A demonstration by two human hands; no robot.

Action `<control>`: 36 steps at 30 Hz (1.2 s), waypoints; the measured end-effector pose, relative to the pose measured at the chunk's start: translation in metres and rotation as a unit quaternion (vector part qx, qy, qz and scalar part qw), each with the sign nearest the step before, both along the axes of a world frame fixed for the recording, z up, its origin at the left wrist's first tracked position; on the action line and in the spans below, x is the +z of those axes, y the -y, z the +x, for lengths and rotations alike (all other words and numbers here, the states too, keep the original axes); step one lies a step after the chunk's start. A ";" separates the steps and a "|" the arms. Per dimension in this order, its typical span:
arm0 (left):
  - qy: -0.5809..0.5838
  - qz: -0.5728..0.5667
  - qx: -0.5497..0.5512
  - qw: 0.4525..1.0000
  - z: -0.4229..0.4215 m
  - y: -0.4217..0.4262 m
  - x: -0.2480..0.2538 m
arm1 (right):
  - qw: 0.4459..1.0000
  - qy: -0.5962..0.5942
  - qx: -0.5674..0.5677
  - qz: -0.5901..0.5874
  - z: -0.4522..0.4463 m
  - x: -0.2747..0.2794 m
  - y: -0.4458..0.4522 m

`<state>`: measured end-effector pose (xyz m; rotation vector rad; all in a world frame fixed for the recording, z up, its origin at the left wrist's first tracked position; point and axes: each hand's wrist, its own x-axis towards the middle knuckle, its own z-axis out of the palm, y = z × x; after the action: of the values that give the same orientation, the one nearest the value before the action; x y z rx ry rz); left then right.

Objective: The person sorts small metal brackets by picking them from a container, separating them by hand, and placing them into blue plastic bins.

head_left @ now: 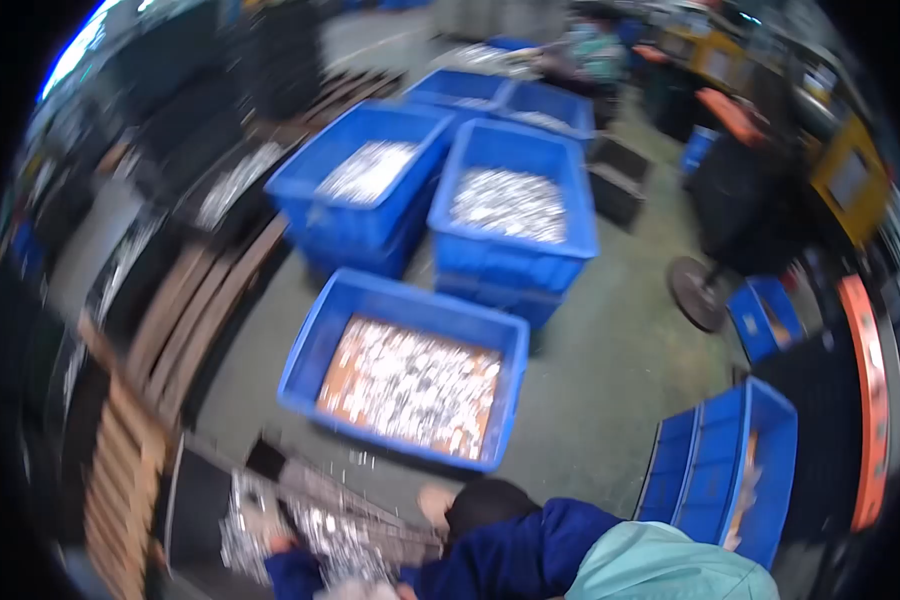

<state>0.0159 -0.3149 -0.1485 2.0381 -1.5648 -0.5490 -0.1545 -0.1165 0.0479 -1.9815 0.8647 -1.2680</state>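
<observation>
Low at the left, my left hand (262, 522) reaches into a heap of shiny metal pieces (238, 545) in a dark tray or crate (198, 500). It looks gloved, and blur smears its fingers. My right hand (360, 590) is at the bottom edge, partly cut off, beside more shiny metal pieces (335, 540). Whether either hand grips anything cannot be made out. Just beyond them a blue bin (405, 290) stands on the floor, with small bright metal pieces (415, 385) spread over its brown bottom.
Stacked blue bins (515, 265) and another blue stack (340, 215) hold more metal pieces. Blue bins (710, 460) stand at the right. Wooden pallets (125, 480) lie left. Near a wheel (697, 293) is a small blue bin (765, 320). A person (595, 55) is far back.
</observation>
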 end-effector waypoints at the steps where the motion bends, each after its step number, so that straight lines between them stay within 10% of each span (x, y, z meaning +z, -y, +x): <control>1: -0.026 -0.049 0.060 0.997 -0.002 -0.001 -0.007 | 0.999 -0.009 -0.023 -0.047 -0.003 0.004 0.003; 2: -0.039 -0.104 0.126 0.986 0.009 -0.002 -0.025 | 0.990 -0.029 -0.067 -0.118 -0.019 0.010 0.018; 3: -0.327 -0.089 0.131 0.932 0.009 -0.009 -0.007 | 0.975 -0.038 -0.113 -0.187 -0.021 0.017 0.031; 6: -0.677 -0.067 0.151 0.717 0.030 -0.025 0.026 | 0.992 -0.057 -0.012 -0.113 -0.034 0.031 0.041; 11: -0.840 -0.124 0.110 0.517 0.068 -0.039 0.002 | 0.963 -0.232 0.121 0.062 -0.028 0.037 0.054; 17: -0.843 -0.161 0.190 0.476 0.044 -0.046 0.056 | 0.969 -0.229 0.060 0.066 -0.034 0.037 0.068; 24: -0.694 -0.089 0.355 0.620 0.059 -0.038 0.063 | 0.975 -0.218 0.025 0.038 -0.038 0.020 0.077; 28: -0.699 -0.079 0.266 0.659 0.095 -0.035 0.043 | 0.980 -0.199 0.015 -0.013 -0.041 0.011 0.077; 33: -0.854 -0.184 0.201 0.443 0.097 -0.059 0.095 | 0.969 -0.240 0.018 0.056 -0.042 0.027 0.072; 36: -0.823 -0.231 0.224 0.467 0.076 -0.072 0.105 | 0.968 -0.242 0.019 0.066 -0.041 0.031 0.076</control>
<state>0.0915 -0.2427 -0.0431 0.5441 0.1315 -1.1141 -0.1958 -0.1923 0.0789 -2.2201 1.0983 -0.6859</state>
